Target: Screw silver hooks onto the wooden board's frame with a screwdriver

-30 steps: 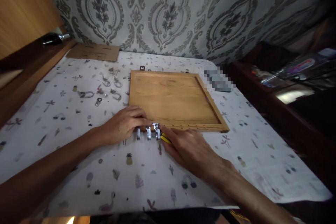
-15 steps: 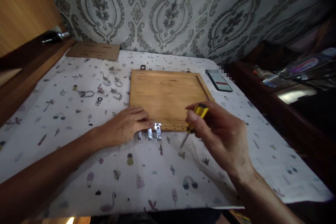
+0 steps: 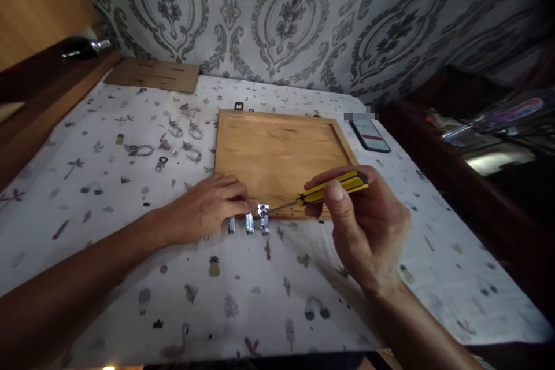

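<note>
A framed wooden board point(image 3: 281, 150) lies flat on the patterned cloth. Small shiny metal clips point(image 3: 263, 221) hang over its near edge, side by side. My left hand point(image 3: 212, 205) rests on the near left corner of the board, fingers bent together, its fingertips beside the clips; the undersides of the fingers are hidden. In my right hand point(image 3: 368, 225) is a screwdriver point(image 3: 332, 188) with a yellow and black handle, gripped between thumb and fingers. Its shaft points left, and the tip is at the rightmost clip.
Several loose metal clasps point(image 3: 174, 128) are scattered left of the board. Flat brown cardboard point(image 3: 151, 74) lies at the back left. A phone point(image 3: 370, 135) sits right of the board. Beyond the right table edge is a clear plastic bottle point(image 3: 498, 115); a dark bottle point(image 3: 82, 48) lies at the far left.
The screwdriver has swung from pointing down at the cloth to pointing left, its tip now at the rightmost clip. My left hand has stayed on the board's corner.
</note>
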### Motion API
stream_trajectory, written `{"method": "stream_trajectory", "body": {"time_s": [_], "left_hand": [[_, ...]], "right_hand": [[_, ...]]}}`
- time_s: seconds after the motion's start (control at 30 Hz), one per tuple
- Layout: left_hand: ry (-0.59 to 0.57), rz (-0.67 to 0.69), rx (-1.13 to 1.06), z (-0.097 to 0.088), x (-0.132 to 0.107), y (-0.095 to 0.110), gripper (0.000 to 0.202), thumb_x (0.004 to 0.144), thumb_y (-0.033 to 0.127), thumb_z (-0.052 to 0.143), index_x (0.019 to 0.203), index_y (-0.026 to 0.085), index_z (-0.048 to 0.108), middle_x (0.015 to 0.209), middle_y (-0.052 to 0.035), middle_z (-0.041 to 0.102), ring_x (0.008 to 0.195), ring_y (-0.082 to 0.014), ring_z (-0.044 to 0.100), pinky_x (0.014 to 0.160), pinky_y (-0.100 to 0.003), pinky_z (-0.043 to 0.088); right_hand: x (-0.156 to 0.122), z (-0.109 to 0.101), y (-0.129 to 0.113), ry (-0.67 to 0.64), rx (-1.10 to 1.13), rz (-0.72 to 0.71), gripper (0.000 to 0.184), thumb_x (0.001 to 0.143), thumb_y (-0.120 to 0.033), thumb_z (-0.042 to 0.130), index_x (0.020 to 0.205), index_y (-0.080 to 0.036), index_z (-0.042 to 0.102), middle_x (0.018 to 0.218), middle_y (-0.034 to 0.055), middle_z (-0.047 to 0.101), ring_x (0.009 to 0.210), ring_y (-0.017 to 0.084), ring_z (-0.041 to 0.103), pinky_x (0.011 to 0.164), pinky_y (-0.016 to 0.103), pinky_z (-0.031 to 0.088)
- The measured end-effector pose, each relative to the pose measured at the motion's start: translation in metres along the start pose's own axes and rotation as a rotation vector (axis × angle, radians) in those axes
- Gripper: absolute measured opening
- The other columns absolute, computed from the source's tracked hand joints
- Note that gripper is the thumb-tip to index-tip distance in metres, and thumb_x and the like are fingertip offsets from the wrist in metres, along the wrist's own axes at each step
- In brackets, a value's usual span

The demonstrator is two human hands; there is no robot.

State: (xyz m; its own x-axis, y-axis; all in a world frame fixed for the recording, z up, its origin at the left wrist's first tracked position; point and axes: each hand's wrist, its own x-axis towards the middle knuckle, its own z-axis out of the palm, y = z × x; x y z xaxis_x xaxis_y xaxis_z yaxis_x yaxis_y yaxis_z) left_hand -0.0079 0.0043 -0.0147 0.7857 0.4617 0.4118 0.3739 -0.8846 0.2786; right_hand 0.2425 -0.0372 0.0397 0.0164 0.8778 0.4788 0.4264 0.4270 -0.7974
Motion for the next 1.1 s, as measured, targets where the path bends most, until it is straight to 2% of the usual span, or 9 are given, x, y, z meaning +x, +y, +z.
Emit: {"method": "stream_trajectory", "body": {"time_s": [0.2, 0.43, 0.57, 0.7, 0.77, 0.83, 0.9, 0.97, 1.1], "left_hand": [[0.005, -0.005, 0.008, 0.000, 0.000, 0.000, 0.030, 0.108, 0.010, 0.049, 0.122, 0.021, 0.073, 0.106, -0.0078, 0.071, 0.094, -0.0207, 0.064, 0.083, -0.034, 0.051], [0.026, 0.011, 0.022, -0.002, 0.001, 0.001, 0.032, 0.110, 0.010, 0.043, 0.124, 0.020, 0.070, 0.105, -0.0068, 0.072, 0.095, -0.0198, 0.064, 0.082, -0.032, 0.050], [0.014, 0.003, 0.009, -0.004, 0.001, 0.002, 0.031, 0.109, 0.009, 0.046, 0.125, 0.021, 0.070, 0.104, -0.0058, 0.072, 0.095, -0.0200, 0.064, 0.082, -0.033, 0.050], [-0.021, -0.012, 0.036, -0.006, 0.001, 0.003, 0.032, 0.108, 0.008, 0.044, 0.120, 0.019, 0.072, 0.103, -0.0069, 0.072, 0.092, -0.0205, 0.064, 0.080, -0.034, 0.053], [-0.022, -0.011, 0.030, -0.007, 0.001, 0.003, 0.032, 0.108, 0.009, 0.045, 0.121, 0.019, 0.073, 0.105, -0.0076, 0.072, 0.093, -0.0208, 0.064, 0.081, -0.035, 0.054], [-0.013, -0.008, 0.020, -0.007, 0.002, 0.003, 0.030, 0.108, 0.011, 0.046, 0.120, 0.018, 0.073, 0.106, -0.0078, 0.073, 0.095, -0.0212, 0.065, 0.083, -0.036, 0.056], [-0.008, -0.008, 0.022, -0.006, 0.003, 0.003, 0.030, 0.109, 0.010, 0.046, 0.119, 0.018, 0.073, 0.105, -0.0071, 0.073, 0.095, -0.0209, 0.066, 0.082, -0.036, 0.057], [0.000, -0.006, 0.029, -0.006, 0.003, 0.003, 0.030, 0.109, 0.010, 0.046, 0.120, 0.017, 0.073, 0.104, -0.0068, 0.073, 0.095, -0.0209, 0.067, 0.081, -0.036, 0.058], [0.020, 0.009, 0.029, -0.006, 0.004, 0.002, 0.030, 0.109, 0.009, 0.046, 0.125, 0.018, 0.070, 0.111, -0.0083, 0.074, 0.101, -0.0220, 0.069, 0.086, -0.039, 0.060]], "right_hand": [[0.001, 0.002, 0.002, -0.008, 0.019, -0.033, 0.029, 0.102, -0.050, 0.063, 0.093, -0.023, 0.063, 0.082, 0.0017, 0.071, 0.055, 0.012, 0.066, 0.050, 0.024, 0.057], [0.002, 0.001, 0.001, -0.066, -0.049, -0.147, 0.017, 0.104, -0.036, 0.064, 0.094, -0.022, 0.063, 0.076, -0.0010, 0.067, 0.059, 0.012, 0.065, 0.056, 0.025, 0.055], [0.009, 0.002, -0.009, -0.178, -0.050, -0.181, 0.017, 0.100, -0.033, 0.071, 0.090, -0.020, 0.064, 0.075, -0.0016, 0.066, 0.060, 0.011, 0.063, 0.058, 0.024, 0.053], [0.023, 0.005, -0.016, -0.315, 0.076, -0.093, 0.027, 0.097, -0.043, 0.074, 0.088, -0.019, 0.064, 0.076, -0.0012, 0.065, 0.056, 0.009, 0.058, 0.051, 0.022, 0.049], [0.029, 0.005, -0.015, -0.393, 0.155, -0.040, 0.028, 0.097, -0.046, 0.073, 0.101, -0.019, 0.066, 0.079, -0.0018, 0.064, 0.056, 0.009, 0.057, 0.050, 0.021, 0.049], [0.033, 0.003, -0.012, -0.482, 0.248, 0.002, 0.032, 0.102, -0.046, 0.065, 0.122, -0.020, 0.065, 0.084, -0.0012, 0.065, 0.058, 0.008, 0.059, 0.052, 0.020, 0.052], [0.035, 0.001, -0.007, -0.533, 0.354, 0.033, 0.036, 0.106, -0.045, 0.058, 0.133, -0.021, 0.063, 0.089, 0.0004, 0.066, 0.059, 0.008, 0.061, 0.053, 0.020, 0.054], [0.034, 0.000, -0.004, -0.522, 0.434, 0.029, 0.034, 0.104, -0.044, 0.062, 0.127, -0.020, 0.067, 0.095, 0.0022, 0.068, 0.057, 0.006, 0.060, 0.051, 0.019, 0.053], [0.031, 0.003, -0.002, -0.377, 0.422, -0.089, 0.029, 0.095, -0.045, 0.077, 0.091, -0.018, 0.068, 0.085, 0.0009, 0.067, 0.055, 0.006, 0.052, 0.047, 0.019, 0.045]]}}
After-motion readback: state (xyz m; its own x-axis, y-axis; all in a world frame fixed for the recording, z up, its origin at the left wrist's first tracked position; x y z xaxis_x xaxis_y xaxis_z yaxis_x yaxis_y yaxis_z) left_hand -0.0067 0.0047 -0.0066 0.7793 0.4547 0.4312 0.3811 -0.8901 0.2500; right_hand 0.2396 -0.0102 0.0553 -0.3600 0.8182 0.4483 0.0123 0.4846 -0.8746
